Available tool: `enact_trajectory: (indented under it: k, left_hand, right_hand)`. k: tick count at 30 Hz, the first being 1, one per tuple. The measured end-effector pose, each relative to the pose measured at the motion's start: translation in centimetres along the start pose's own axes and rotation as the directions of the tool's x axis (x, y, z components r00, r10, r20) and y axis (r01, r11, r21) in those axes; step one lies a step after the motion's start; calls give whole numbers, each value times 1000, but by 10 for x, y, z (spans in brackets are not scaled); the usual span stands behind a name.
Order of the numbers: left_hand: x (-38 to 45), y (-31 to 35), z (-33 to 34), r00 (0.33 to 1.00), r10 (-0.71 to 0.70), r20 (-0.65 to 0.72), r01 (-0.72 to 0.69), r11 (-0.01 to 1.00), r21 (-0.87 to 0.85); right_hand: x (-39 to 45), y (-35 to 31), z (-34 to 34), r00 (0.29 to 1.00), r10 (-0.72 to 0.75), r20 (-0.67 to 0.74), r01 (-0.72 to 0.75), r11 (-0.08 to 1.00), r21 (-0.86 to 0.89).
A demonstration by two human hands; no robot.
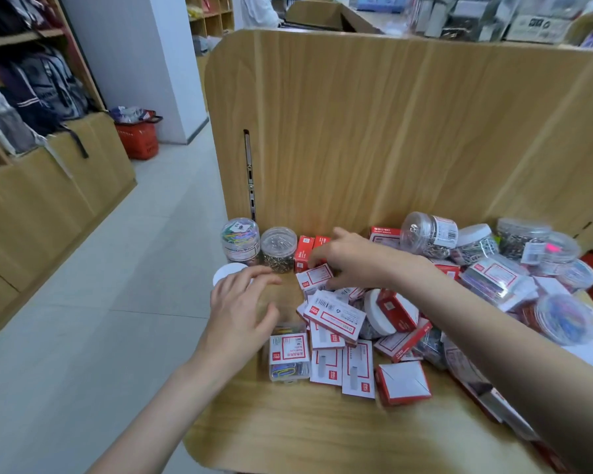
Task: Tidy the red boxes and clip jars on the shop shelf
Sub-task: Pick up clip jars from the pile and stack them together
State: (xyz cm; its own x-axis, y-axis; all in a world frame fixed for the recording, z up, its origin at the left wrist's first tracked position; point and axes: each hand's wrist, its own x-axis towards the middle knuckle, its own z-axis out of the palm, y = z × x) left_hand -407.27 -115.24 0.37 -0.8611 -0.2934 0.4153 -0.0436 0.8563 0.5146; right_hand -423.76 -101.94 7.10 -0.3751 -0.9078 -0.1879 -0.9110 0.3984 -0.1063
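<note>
Small red and white boxes point(336, 319) lie in a loose heap on the wooden shelf point(288, 425). Two red boxes point(303, 251) stand upright at the back wall beside two upright clip jars point(277, 248). More clear jars point(428, 234) lie tumbled at the right. My right hand point(351, 260) reaches over the heap, its fingers curled down at the upright red boxes and a white-faced box point(314, 278); whether it grips one is hidden. My left hand point(242, 309) hovers open over the shelf's left part, partly over a white lid point(225, 273) and near a clear box of coloured clips point(290, 357).
A tall wooden back panel point(391, 131) rises behind the shelf. The tiled aisle floor point(117, 268) lies to the left, with a red basket point(139, 140) and a wooden unit of bags beyond. Packets and jars crowd the shelf's right end point(545, 302).
</note>
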Motion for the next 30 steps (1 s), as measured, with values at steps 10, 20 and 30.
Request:
enact_trajectory:
  k: [10, 20, 30]
  left_hand:
    - [3, -9, -11, 991, -115, -64, 115, 993, -2]
    - [-1, -1, -10, 993, -103, -50, 99, 992, -76]
    - [-9, 49, 3, 985, 159, -72, -170, 969, -177]
  right_hand:
    - [1, 24, -17, 978, 4, -209, 59, 955, 292]
    - [10, 20, 3, 908, 89, -409, -3, 978, 207]
    - [-140, 0, 4, 911, 89, -403, 17, 967, 253]
